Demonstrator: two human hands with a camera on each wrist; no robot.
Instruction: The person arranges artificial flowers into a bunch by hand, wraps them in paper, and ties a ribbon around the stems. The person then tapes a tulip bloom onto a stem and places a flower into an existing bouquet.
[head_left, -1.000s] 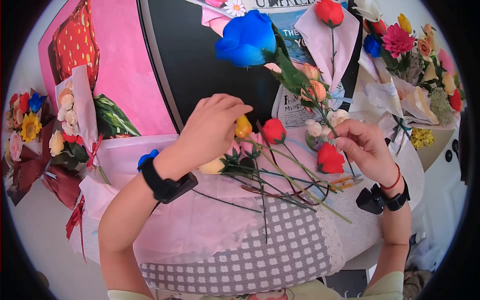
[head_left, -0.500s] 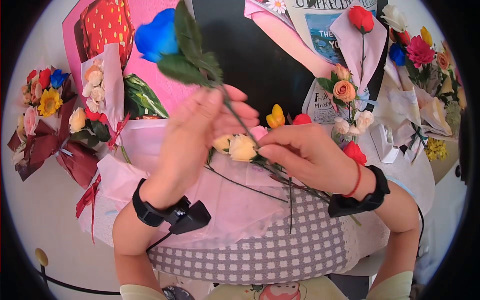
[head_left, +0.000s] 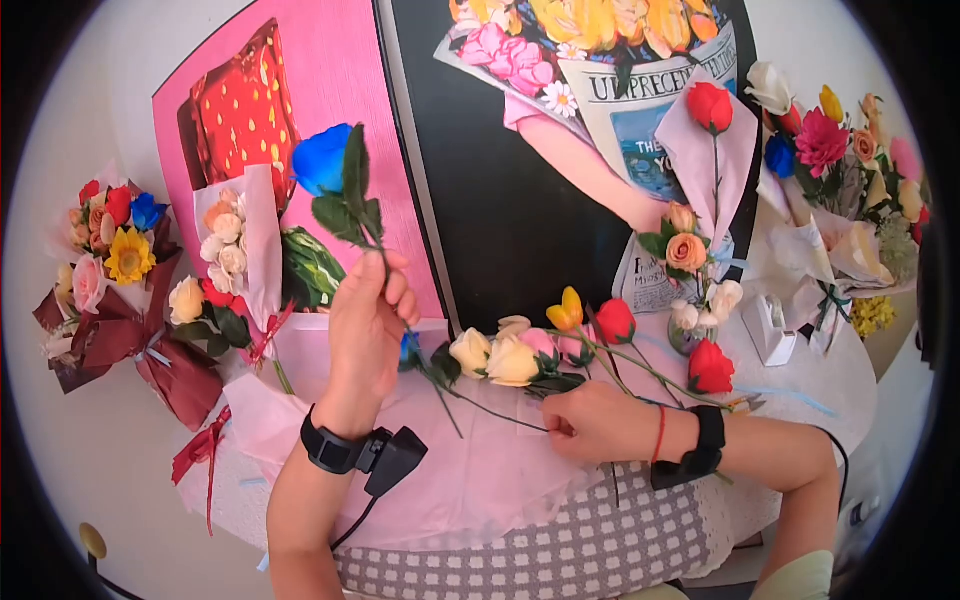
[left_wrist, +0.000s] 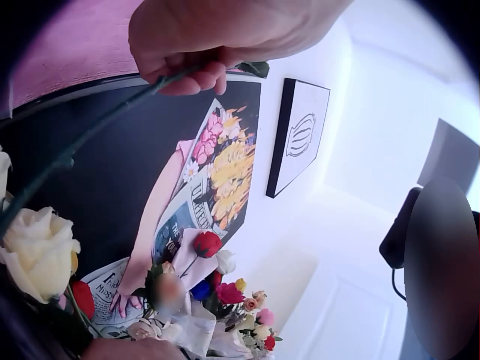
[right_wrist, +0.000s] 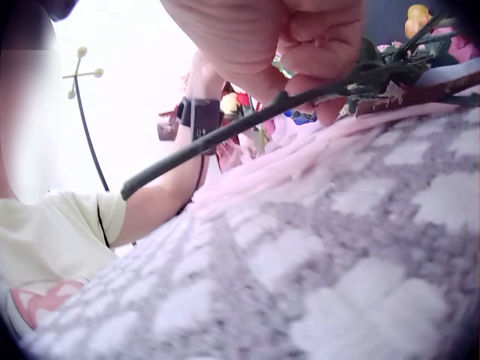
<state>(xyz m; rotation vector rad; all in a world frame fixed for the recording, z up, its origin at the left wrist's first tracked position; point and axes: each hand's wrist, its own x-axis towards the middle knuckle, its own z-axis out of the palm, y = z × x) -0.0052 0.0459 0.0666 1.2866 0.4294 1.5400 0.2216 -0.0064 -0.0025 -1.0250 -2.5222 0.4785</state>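
Observation:
In the head view my left hand (head_left: 362, 320) pinches the stem of a blue rose (head_left: 322, 160) just under its leaves. The rose tilts up and left, above the table. The left wrist view shows its green stem (left_wrist: 112, 120) running down from my curled left fingers (left_wrist: 196, 79). My right hand (head_left: 605, 420) is low over the pink paper (head_left: 450, 490), fingers curled beside the loose stems. From the right wrist, a thick cut stem (right_wrist: 217, 139) crosses in front of those fingers; whether they grip one I cannot tell. Cream roses (head_left: 513, 360) lie between the hands.
A yellow tulip (head_left: 566, 310) and red roses (head_left: 712, 367) lie toward the right. Wrapped bouquets stand left (head_left: 130, 300) and right (head_left: 840, 190). Two paintings (head_left: 500, 200) lean behind. A white tape dispenser (head_left: 769, 331) stands near a checkered cloth (head_left: 520, 570).
The blue rose has passed from my right hand to my left and moved leftward. My right hand has let go of it and come down to the table.

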